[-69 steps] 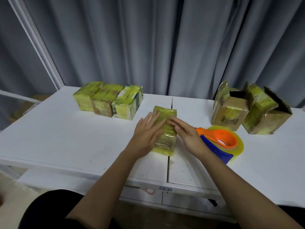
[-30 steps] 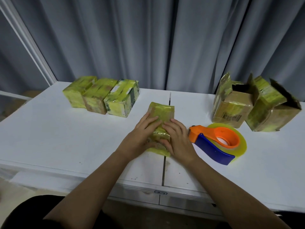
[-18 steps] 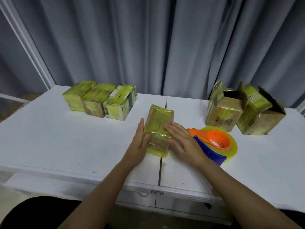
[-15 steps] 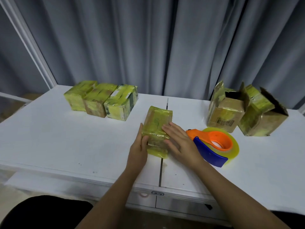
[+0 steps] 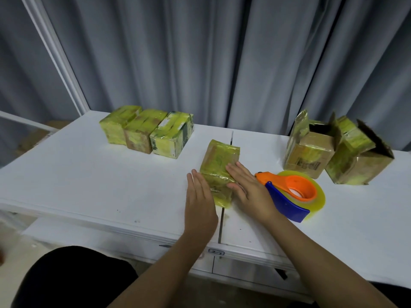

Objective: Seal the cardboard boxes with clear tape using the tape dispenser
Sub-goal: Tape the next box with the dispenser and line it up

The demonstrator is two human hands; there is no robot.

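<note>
both hands lie flat with straight fingers against one taped box (image 5: 219, 168): left hand (image 5: 200, 203) along its left side, right hand (image 5: 250, 187) on its top and right side. just right of the right hand lies the tape dispenser (image 5: 293, 194). beyond it stand two open boxes (image 5: 311, 152). far left, three sealed boxes (image 5: 146, 132) sit touching on the table (image 5: 89, 181).

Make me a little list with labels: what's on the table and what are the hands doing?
middle box: taped, between both hands
left hand: flat against its left side
right hand: fingers flat on top
tape dispenser: lying on table, untouched
taped boxes: three, far left
open boxes: two, far right
table: white
</note>
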